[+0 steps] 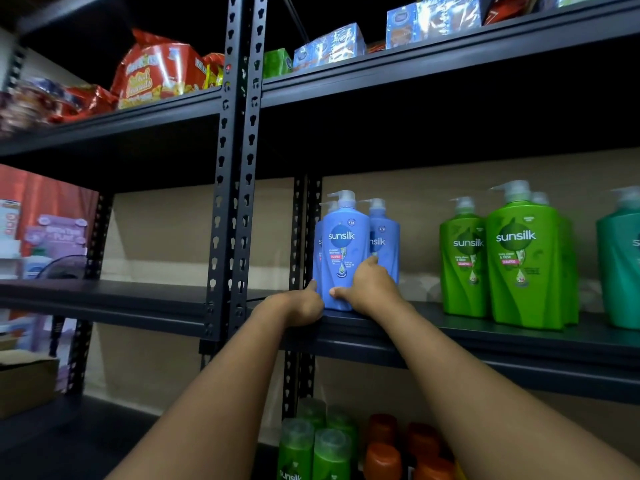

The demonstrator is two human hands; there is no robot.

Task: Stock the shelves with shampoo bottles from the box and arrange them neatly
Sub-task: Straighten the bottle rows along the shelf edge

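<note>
Upright blue pump-top shampoo bottle (343,254), white "sunsilk" label.

top shelf left: red snack bags (157,69) | top shelf right: blue wrapped packs (329,46), small green box (277,62) | far left background: purple carton (59,233), red curtain (52,192) | lower left: brown cardboard box (26,382) | back wall: beige panel (166,233)
</note>
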